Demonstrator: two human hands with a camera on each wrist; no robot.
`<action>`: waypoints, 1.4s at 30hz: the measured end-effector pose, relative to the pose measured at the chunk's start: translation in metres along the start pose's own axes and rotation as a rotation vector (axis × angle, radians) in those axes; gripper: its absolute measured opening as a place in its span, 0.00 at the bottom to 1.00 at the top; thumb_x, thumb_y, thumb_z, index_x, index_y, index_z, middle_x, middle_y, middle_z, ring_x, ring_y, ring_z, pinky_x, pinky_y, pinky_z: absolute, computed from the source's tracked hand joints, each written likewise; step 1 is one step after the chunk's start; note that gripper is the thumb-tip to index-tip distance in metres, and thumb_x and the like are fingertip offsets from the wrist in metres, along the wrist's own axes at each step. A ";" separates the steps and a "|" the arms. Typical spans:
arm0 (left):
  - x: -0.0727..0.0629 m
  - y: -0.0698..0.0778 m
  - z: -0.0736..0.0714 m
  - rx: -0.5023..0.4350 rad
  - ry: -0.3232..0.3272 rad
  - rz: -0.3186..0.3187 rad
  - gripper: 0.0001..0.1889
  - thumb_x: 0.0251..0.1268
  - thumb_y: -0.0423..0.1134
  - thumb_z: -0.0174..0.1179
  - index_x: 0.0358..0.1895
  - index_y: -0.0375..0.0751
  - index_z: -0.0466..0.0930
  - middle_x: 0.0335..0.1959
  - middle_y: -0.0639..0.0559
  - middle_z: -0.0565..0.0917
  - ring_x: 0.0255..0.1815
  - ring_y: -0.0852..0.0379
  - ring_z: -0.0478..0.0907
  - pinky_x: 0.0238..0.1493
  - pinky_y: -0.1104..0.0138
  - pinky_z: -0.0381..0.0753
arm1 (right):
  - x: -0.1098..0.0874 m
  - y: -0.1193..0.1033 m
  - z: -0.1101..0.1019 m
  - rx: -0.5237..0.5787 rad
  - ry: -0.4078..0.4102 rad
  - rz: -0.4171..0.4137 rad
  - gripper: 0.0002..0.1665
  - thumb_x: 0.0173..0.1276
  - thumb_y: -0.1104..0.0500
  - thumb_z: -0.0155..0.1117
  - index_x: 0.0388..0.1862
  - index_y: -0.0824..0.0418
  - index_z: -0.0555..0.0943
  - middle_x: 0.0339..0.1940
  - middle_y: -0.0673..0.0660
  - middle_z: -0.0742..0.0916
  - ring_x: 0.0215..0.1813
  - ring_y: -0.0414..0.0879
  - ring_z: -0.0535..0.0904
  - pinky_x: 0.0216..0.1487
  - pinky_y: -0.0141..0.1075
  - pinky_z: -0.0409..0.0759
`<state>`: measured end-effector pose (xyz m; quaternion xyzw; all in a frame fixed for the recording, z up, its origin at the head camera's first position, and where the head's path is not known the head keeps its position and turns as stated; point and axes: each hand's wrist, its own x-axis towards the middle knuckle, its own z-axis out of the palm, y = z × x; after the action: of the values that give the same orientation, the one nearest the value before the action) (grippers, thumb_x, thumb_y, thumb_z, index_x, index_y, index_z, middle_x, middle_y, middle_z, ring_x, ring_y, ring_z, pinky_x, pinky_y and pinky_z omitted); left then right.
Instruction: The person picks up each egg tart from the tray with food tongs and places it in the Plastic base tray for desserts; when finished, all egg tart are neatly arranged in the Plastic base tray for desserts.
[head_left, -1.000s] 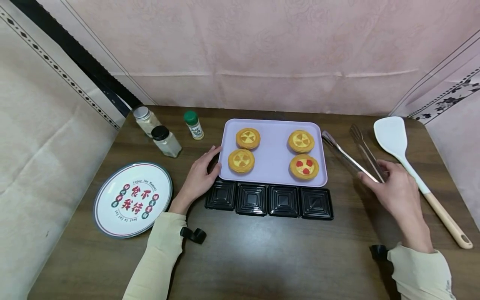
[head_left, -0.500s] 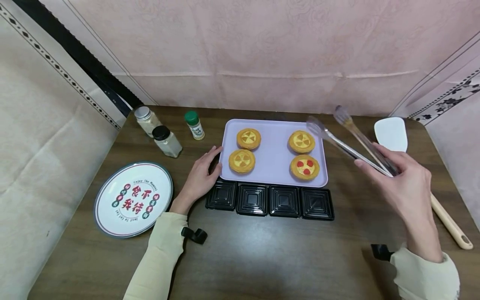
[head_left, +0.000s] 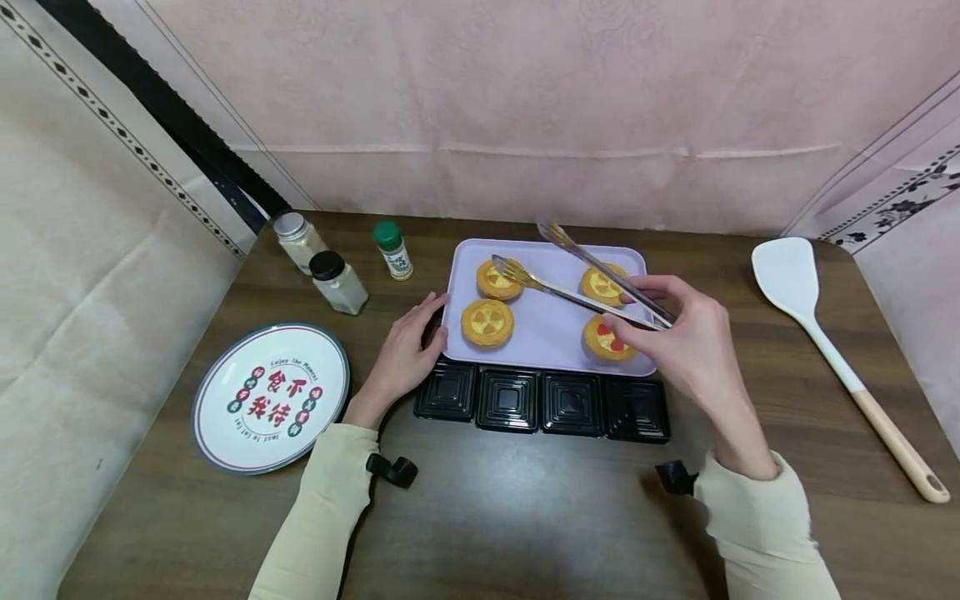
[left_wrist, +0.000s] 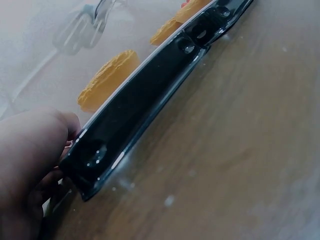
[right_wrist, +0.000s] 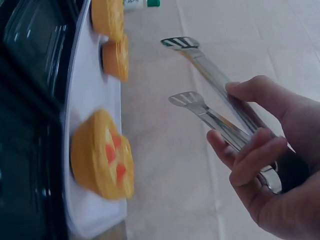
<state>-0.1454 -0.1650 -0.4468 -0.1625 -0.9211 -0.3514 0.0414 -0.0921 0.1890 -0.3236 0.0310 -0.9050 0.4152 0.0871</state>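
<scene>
In the head view my right hand (head_left: 686, 342) holds metal tongs (head_left: 596, 258), their arms spread apart over the lavender tray (head_left: 547, 333). The right wrist view shows thumb and fingers on the two arms of the tongs, with nothing between the slotted tips. On the tray sit three yellow tarts with a leaf-like pattern, such as the front-left tart (head_left: 487, 323), plus one tart with red spots (right_wrist: 112, 157) at the front right. One tip of the tongs overlaps the back-left tart (head_left: 497, 282). My left hand (head_left: 401, 350) rests at the tray's left edge, fingers fairly straight.
Black square-ridged moulds (head_left: 507, 400) lie in a row under the tray's front edge. A round white plate (head_left: 272, 398) with red lettering is at left. Behind it stand two shaker jars (head_left: 339, 283) and a green-capped bottle (head_left: 393, 250). A white spatula (head_left: 832, 350) lies at right.
My right hand has lifted the tongs from the table right of the tray and swung them left over it. The left hand has stayed at the tray's edge.
</scene>
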 end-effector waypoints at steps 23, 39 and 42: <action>0.000 0.002 0.000 0.008 -0.004 -0.016 0.26 0.74 0.42 0.52 0.73 0.45 0.64 0.73 0.44 0.65 0.74 0.50 0.57 0.71 0.49 0.54 | 0.006 0.003 0.034 0.022 0.000 -0.114 0.27 0.58 0.50 0.76 0.54 0.62 0.85 0.46 0.59 0.87 0.41 0.48 0.82 0.31 0.20 0.75; -0.001 0.001 0.000 0.006 -0.004 -0.010 0.26 0.74 0.41 0.52 0.73 0.44 0.64 0.73 0.44 0.65 0.75 0.51 0.56 0.72 0.49 0.54 | 0.006 0.002 0.047 0.034 -0.025 -0.117 0.26 0.60 0.51 0.74 0.55 0.62 0.84 0.35 0.60 0.87 0.16 0.43 0.78 0.13 0.31 0.74; 0.000 0.002 -0.001 0.004 -0.008 -0.014 0.26 0.74 0.42 0.52 0.73 0.45 0.64 0.73 0.45 0.65 0.75 0.52 0.56 0.72 0.49 0.54 | 0.006 0.002 0.048 0.031 -0.037 -0.112 0.26 0.61 0.51 0.74 0.55 0.61 0.84 0.31 0.58 0.87 0.10 0.41 0.75 0.11 0.32 0.73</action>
<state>-0.1445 -0.1643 -0.4454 -0.1572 -0.9231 -0.3491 0.0355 -0.1046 0.1540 -0.3551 0.0907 -0.8967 0.4232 0.0931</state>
